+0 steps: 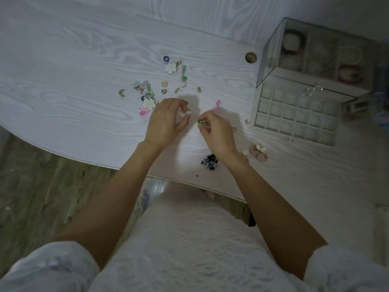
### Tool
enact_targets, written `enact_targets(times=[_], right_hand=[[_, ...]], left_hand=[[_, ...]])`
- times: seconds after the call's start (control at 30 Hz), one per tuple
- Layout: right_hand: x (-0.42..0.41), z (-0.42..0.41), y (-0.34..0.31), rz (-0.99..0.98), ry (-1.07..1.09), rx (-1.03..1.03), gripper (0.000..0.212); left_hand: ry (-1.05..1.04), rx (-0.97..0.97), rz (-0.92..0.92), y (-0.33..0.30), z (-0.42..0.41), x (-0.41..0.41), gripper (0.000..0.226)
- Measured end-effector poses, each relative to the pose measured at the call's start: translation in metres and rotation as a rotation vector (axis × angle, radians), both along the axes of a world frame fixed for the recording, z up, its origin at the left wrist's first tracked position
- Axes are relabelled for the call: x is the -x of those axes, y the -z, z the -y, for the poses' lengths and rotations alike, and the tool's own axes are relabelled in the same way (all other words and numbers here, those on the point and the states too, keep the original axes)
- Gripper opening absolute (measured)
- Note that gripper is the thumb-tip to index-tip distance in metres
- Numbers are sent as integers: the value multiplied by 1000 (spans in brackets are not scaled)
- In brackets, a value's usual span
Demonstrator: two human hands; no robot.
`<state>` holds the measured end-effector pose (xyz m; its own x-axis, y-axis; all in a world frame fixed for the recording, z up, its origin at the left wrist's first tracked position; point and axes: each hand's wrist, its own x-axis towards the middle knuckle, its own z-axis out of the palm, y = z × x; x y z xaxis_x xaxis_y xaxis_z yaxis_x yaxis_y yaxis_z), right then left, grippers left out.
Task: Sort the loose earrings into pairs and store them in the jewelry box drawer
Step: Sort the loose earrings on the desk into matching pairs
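At a white wood-grain worktop (84,66) above grey plank flooring, your right hand (217,133) pinches a small green bead earring (199,121); your left hand (165,121), just left of it, grips a pale white earring (186,113). Loose earrings (155,87) lie beyond the left hand; the white gridded jewelry box drawer (294,116) stands open, right of your right hand.

White wood-grain table (84,60); pink flower earring (144,111); green bead earring (199,121); dark patterned earring (210,162)

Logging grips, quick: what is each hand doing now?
Left hand: pinches a small white piece.
Right hand: pinches a green earring.
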<state>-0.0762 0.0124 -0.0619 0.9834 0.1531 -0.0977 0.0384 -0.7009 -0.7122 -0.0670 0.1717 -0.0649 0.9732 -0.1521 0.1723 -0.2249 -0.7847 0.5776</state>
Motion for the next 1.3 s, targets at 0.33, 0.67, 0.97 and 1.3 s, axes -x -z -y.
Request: enact_targets(times=[0.33,0.67,0.97,1.3], right_hand=[[67,82,-38,-163,345,-345,13],[139,164,-8,-223,634,-170,16],[145,185,-4,-195,559,3,30],[138,186,-1,-215,381,121,51]], left_hand=[[-13,747,-493,-33,95,53,10],[172,421,-552,-5,207,111,25],[327,128,-382,2,229,131,58],[256,-138,-337,8,223,123,53]])
